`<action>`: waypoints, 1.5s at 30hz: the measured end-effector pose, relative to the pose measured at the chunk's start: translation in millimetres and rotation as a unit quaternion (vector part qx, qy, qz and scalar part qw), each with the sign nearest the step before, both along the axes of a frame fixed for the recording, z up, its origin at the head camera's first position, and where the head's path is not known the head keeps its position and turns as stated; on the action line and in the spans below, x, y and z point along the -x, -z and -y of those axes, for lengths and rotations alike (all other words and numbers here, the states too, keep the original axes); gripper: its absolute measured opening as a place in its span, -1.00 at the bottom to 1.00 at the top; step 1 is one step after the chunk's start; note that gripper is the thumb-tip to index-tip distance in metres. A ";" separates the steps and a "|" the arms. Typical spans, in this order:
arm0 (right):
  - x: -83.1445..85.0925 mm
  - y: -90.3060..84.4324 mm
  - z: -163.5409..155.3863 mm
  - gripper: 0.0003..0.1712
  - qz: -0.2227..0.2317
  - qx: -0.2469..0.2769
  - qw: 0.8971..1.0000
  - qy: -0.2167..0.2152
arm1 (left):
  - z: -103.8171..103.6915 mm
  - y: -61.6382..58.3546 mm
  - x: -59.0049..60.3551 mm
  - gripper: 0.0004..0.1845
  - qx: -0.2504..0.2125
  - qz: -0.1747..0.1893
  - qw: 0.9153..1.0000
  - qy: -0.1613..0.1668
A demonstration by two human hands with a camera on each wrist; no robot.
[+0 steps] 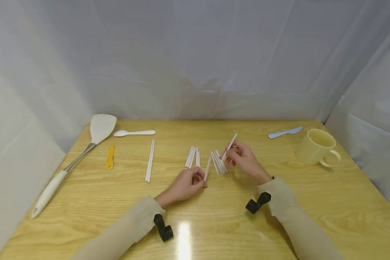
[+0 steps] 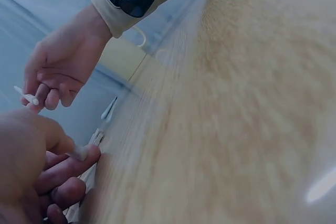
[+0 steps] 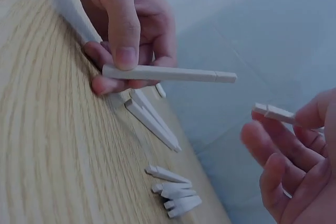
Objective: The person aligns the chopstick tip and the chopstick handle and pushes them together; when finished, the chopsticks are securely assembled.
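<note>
Chopsticks everywhere. Left hand (image 1: 185, 185) pinches one white chopstick (image 1: 207, 169) low over table (image 1: 279, 216), long axis pointing away. Right hand (image 1: 243, 159) grips another stick (image 1: 230, 145), tilted up-right. Loose pile (image 1: 219, 162) between both hands, probably nearer right.

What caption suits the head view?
Both hands, left and right, each pinch a white stick on a wooden table.

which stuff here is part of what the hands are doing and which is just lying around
In use: short white stick in the left hand; short white stick in the right hand; two small piles of white sticks.

Lying about: white spatula, white spoon, yellow clip, long white chopsticks, pale blue knife, cream mug.
</note>
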State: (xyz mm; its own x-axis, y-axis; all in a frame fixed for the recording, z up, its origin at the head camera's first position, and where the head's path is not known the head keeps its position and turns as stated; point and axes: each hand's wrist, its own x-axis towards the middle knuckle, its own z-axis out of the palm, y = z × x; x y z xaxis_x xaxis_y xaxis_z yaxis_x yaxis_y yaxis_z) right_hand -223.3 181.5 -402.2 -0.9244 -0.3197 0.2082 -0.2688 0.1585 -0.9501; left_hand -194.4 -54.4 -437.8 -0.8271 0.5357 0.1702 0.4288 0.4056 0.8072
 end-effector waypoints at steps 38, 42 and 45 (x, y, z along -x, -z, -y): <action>-8.4 -16.7 8.0 -0.83 -0.006 -0.055 0.998 -0.017 | -8.1 8.9 -2.4 -0.95 -0.018 -0.051 0.998 0.021; -8.7 -16.3 10.9 -0.85 -0.022 -0.058 0.998 -0.024 | -7.3 10.0 -3.0 -0.95 -0.016 -0.064 0.998 0.016; -9.5 -16.4 13.7 -0.83 -0.019 -0.056 0.998 -0.028 | -5.9 11.4 -3.4 -0.95 -0.014 -0.066 0.998 0.012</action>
State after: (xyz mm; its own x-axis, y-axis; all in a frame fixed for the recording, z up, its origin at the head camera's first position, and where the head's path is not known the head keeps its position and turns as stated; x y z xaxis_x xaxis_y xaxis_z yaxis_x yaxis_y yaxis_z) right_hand -213.7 167.8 -385.8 -0.8966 -0.3932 0.2035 -0.3164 0.2475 -0.9158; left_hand -191.0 -48.5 -449.2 -0.7834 0.5484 0.2925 0.5418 0.3720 0.7537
